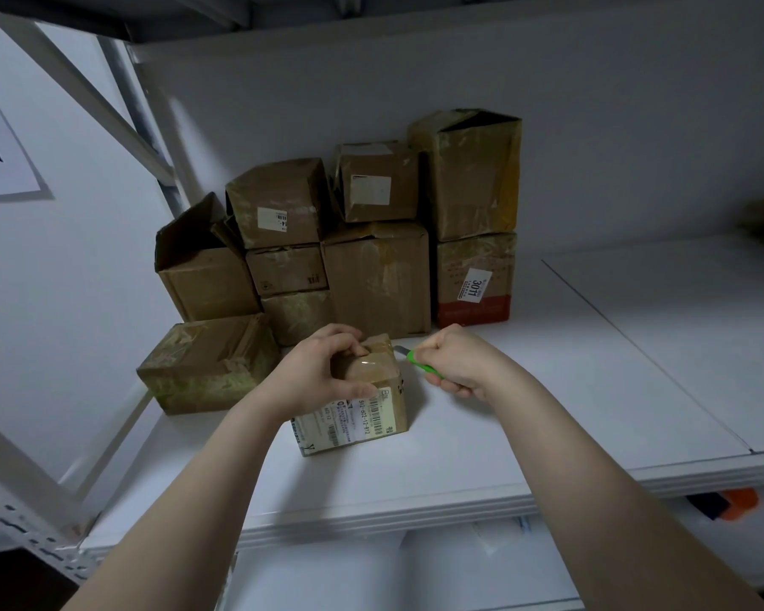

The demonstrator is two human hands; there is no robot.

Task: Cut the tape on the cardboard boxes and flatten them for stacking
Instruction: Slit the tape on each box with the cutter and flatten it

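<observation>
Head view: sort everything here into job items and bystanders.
Job: small labelled box, gripped by the left hand; green knife in the right hand; stacked boxes behind, waiting.
Lying about: paper sign, upper left; orange object, lower right.

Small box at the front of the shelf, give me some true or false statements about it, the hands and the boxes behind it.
1. The left hand grips the top of the small box. True.
2. The right hand holds red scissors. False: it holds a green utility knife.
3. The knife's blade points toward the small box. True.
4. The small box lies flattened on the shelf. False: it stands whole, with tape across its top.
5. The box labelled 3011 sits at the left end of the stack. False: it is at the right end, under another box.
</observation>
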